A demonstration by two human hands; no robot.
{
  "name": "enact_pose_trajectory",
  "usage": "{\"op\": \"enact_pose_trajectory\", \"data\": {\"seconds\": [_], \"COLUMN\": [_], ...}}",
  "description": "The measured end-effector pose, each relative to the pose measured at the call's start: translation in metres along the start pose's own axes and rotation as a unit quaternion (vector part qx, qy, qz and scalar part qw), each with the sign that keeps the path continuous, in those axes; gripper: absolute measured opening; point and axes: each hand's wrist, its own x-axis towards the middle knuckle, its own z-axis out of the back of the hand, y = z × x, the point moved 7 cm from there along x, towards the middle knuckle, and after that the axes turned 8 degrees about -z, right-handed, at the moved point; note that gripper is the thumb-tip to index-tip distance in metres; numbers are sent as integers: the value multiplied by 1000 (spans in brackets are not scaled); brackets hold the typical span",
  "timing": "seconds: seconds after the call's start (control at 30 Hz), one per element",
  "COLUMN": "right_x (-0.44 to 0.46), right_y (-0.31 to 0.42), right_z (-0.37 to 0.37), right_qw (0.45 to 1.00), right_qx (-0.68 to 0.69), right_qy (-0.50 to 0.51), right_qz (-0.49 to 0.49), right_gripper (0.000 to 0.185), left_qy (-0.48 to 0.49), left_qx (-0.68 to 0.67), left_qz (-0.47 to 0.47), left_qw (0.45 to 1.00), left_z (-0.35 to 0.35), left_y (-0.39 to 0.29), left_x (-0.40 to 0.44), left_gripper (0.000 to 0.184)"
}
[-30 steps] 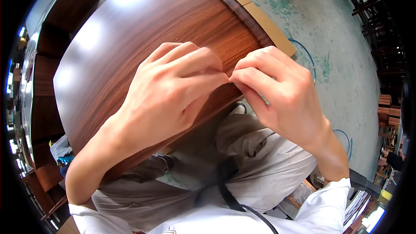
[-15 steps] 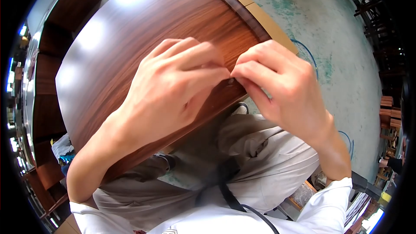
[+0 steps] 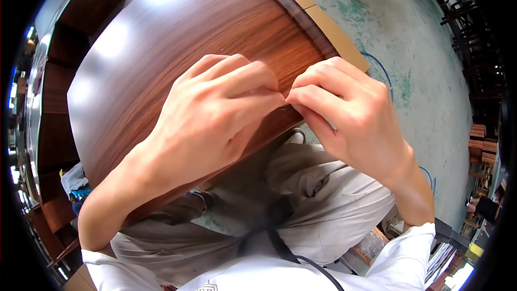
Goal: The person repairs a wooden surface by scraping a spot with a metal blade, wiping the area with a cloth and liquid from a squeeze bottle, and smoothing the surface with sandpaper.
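Observation:
A glossy dark-brown wooden panel with a curved left edge lies in front of me, its striped grain showing. Over its near right corner, my left hand is closed, thumb and index finger pinched together. My right hand pinches from the other side, fingertips meeting those of the left. Whatever sits between the fingertips is too small and hidden to name. Both hands hover just above the panel or touch it; I cannot tell which.
Cardboard shows beneath the panel's right edge. A blue hose lies on the worn green-grey floor. Dark wooden furniture parts stand at the left, stacked wooden pieces at the far right. My legs are below the panel.
Both hands have shifted slightly downward in view, staying pinched with their fingertips together. The panel looks unmoved.

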Motion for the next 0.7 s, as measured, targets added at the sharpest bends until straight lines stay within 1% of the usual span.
{"op": "enact_pose_trajectory", "data": {"seconds": [0.2,0.3,0.4,0.6,0.7], "right_x": [2,-4,3,3,-2], "right_y": [0,1,-6,-6,0], "right_z": [0,1,0,1,0], "right_qw": [1000,1000,1000,1000,1000], "right_qx": [4,13,-16,-2,-2], "right_qy": [2,-3,-13,-20,6], "right_qz": [-1,-5,-6,-4,-10], "right_gripper": [17,17,17,18,18], "left_qy": [0,1,3,1,7], "left_qx": [-3,14,1,-5,-18], "left_qz": [5,-19,4,6,13], "left_qw": [1000,1000,1000,1000,1000], "left_z": [0,-1,0,-2,-2], "left_y": [0,-4,3,1,-1], "left_x": [1,-2,4,0,-2], "left_gripper": [27,25,24,25,27]}}
